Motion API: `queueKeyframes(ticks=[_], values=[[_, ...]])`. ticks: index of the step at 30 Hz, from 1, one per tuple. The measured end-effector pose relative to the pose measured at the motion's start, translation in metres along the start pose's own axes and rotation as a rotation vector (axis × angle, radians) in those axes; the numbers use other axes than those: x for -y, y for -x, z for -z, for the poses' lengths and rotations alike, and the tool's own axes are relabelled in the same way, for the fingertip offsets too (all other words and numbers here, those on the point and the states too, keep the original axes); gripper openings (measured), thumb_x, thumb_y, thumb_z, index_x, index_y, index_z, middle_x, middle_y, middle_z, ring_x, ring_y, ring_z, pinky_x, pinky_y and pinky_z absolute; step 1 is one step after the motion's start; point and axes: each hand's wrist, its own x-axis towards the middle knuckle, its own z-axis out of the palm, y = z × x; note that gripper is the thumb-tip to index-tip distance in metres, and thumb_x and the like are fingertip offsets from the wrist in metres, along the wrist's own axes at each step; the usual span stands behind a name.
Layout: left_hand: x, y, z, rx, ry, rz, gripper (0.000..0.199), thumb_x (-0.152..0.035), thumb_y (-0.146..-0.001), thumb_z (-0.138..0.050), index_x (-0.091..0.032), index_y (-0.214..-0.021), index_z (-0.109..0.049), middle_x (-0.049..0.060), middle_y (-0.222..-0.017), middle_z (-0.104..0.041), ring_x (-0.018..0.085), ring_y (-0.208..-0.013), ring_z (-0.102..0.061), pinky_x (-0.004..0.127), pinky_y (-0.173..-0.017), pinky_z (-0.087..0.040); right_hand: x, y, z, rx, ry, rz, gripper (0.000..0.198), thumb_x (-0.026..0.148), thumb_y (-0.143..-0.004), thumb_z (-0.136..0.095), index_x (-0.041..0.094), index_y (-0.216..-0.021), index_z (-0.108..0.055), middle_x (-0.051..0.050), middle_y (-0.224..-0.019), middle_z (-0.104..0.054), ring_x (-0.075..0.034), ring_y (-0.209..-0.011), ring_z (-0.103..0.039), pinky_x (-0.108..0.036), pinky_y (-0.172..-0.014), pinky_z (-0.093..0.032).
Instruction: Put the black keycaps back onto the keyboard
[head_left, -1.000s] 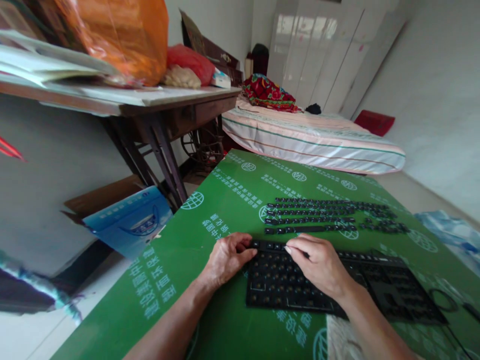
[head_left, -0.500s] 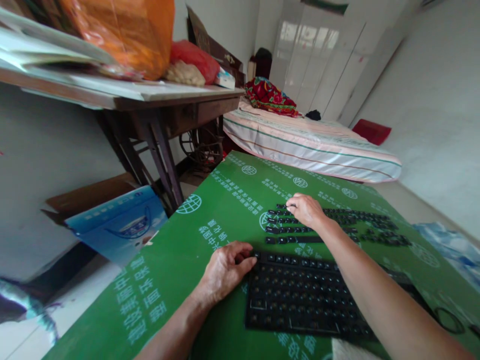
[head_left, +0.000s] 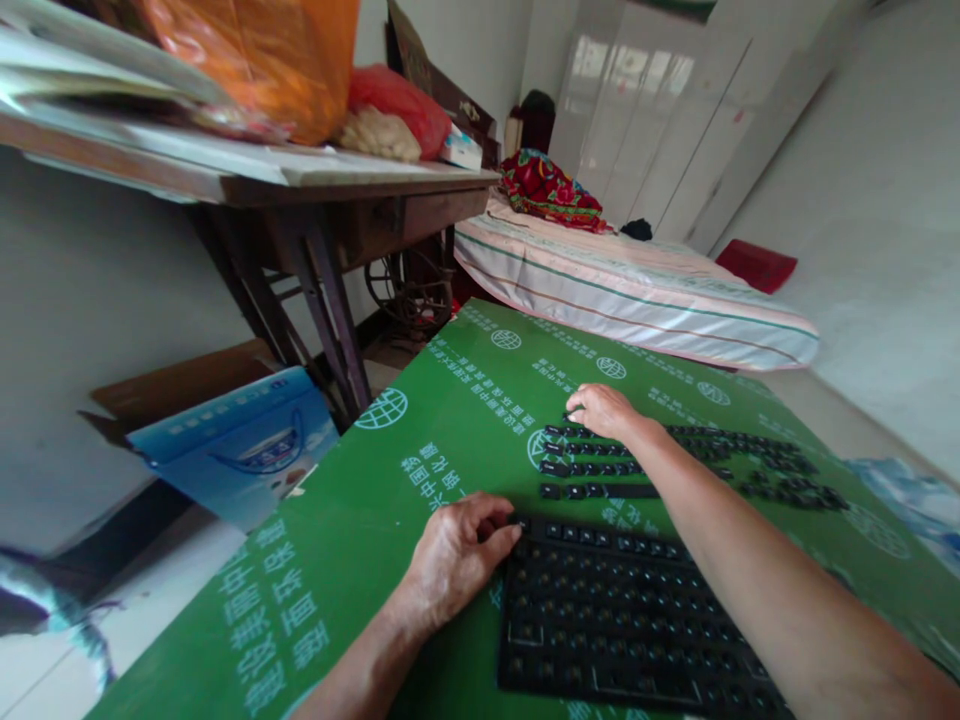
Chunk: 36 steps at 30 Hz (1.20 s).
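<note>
A black keyboard (head_left: 600,610) lies on the green board near me. Its top row has keycaps on, while the rows below show bare switches. My left hand (head_left: 469,550) is closed at the keyboard's far left corner, thumb and fingers gripping the edge there. Beyond the keyboard, loose black keycaps (head_left: 577,468) are laid out in several rows. My right hand (head_left: 604,410) reaches over the keyboard to the far left end of these rows. Its thumb and forefinger pinch a small black keycap (head_left: 568,416), partly hidden by the fingers.
The green board (head_left: 390,470) carries white printed writing and globe marks. A wooden table (head_left: 360,185) with an orange bag (head_left: 262,70) stands to the left, above a blue carton (head_left: 247,450). A bed (head_left: 637,280) is beyond the board's far edge.
My right hand has shifted slightly left to the end keycap of the farthest row, and its fingers now cover it. My left hand stays at the keyboard corner. The view has tilted slightly.
</note>
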Motion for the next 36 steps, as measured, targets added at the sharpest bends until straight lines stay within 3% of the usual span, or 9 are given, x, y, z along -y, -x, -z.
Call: queueKeyframes(ticks=[19,29,33,36], values=[[-0.006,0.002,0.001,0.015,-0.059,0.02,0.02,-0.031,-0.078,-0.055,-0.018,-0.087,-0.066,0.002,-0.079,-0.067,0.015,-0.069,-0.063,0.026,-0.066,-0.047,-0.001,-0.015,-0.01,0.055,-0.028,0.022,0.013,0.024,-0.079,-0.063,0.023,-0.086,-0.074,-0.004,-0.099,-0.07,-0.017,-0.092,-0.063,-0.023,-0.076,-0.043],[-0.002,0.001,-0.001,0.013,-0.065,-0.001,0.019,-0.031,-0.078,-0.056,-0.018,-0.087,-0.066,0.002,-0.08,-0.068,0.015,-0.07,-0.063,0.026,-0.066,-0.048,0.0,-0.012,-0.008,0.008,-0.06,0.037,0.01,0.019,-0.075,-0.067,0.021,-0.081,-0.074,-0.004,-0.098,-0.07,-0.018,-0.092,-0.063,-0.025,-0.079,-0.044],[-0.003,0.001,-0.002,0.006,-0.061,-0.013,0.019,-0.031,-0.078,-0.056,-0.017,-0.086,-0.067,0.003,-0.081,-0.069,0.015,-0.072,-0.063,0.026,-0.068,-0.048,0.003,-0.002,0.002,-0.046,-0.102,0.061,0.013,0.02,-0.077,-0.064,0.019,-0.086,-0.073,-0.006,-0.098,-0.068,-0.019,-0.091,-0.062,-0.027,-0.08,-0.045],[-0.003,0.0,-0.002,0.006,-0.051,-0.014,0.018,-0.03,-0.077,-0.056,-0.018,-0.085,-0.067,0.003,-0.08,-0.069,0.015,-0.07,-0.063,0.026,-0.067,-0.047,0.013,0.024,0.011,-0.079,-0.144,0.113,0.015,0.022,-0.079,-0.062,0.02,-0.091,-0.072,-0.004,-0.098,-0.067,-0.018,-0.088,-0.062,-0.028,-0.078,-0.045]])
